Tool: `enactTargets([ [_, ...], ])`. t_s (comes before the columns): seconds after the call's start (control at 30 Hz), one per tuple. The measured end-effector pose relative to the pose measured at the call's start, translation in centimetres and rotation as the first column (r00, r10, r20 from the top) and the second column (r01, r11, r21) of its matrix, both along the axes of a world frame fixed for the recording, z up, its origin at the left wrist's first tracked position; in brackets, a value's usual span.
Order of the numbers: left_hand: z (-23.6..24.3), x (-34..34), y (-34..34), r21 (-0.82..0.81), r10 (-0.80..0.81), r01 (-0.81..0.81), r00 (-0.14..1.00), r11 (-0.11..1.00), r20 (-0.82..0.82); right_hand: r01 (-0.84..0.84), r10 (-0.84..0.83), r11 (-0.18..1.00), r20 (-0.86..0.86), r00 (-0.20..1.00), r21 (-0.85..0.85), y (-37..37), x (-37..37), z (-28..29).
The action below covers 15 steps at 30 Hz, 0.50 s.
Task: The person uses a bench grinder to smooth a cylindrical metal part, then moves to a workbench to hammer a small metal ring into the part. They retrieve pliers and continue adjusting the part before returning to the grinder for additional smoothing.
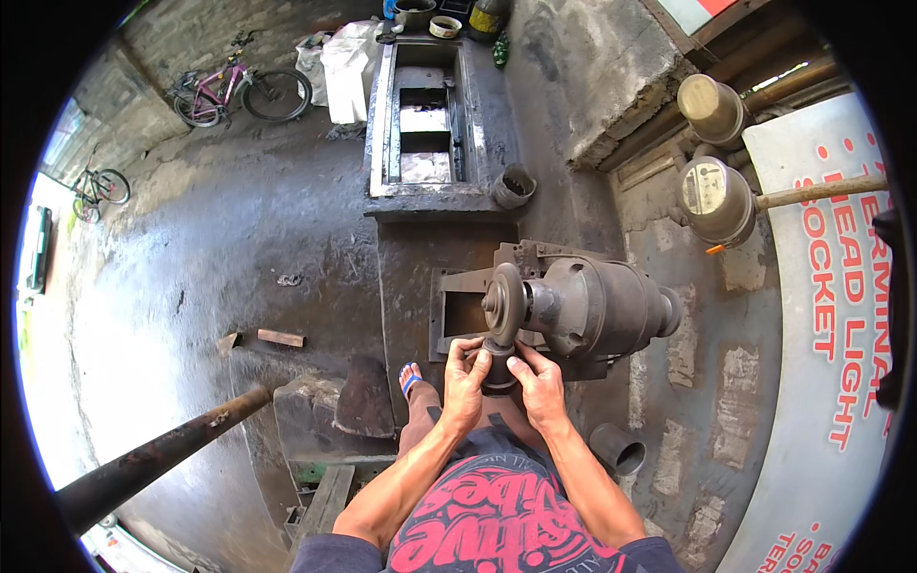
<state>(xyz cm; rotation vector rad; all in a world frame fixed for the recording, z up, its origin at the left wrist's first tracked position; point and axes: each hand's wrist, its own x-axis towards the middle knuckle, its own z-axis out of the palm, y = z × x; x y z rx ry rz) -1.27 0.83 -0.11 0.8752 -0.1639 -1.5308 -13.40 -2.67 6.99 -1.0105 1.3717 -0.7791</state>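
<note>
In front of my body, both hands hold a dark, round, cylinder-like metal part (498,371) between them. My left hand (463,387) grips its left side, thumb and fingers closed. From the right, my right hand (542,390) pinches it, the thumb pressed on its near face. Its far end sits right at the lower edge of a grinding wheel (509,304); I cannot tell whether they touch. The wheel is mounted on the shaft of a large, dusty grey motor (602,306), which lies to the right of it.
Beyond the motor stands a dark trough (374,177) with a can (514,186) at its corner. A dark pole (172,456) slants in from the left, near a wooden block (281,338). Two electric meters (714,196) and a printed sign (802,286) line the right. Bicycles (234,94) stand far left.
</note>
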Motion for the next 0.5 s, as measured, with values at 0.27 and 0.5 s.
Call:
enactTargets([
  [0.27,1.9,0.9,1.6,-0.084,-0.021,0.029,0.995,0.996,0.094,-0.032,0.033,0.999,0.043,0.999,-0.008,1.8,-0.1,2.0],
  [0.5,5.2,3.0,4.5,-0.155,-0.211,0.218,0.975,0.963,0.064,-0.125,0.128,0.978,0.006,0.992,-0.169,5.7,-0.8,6.0],
])
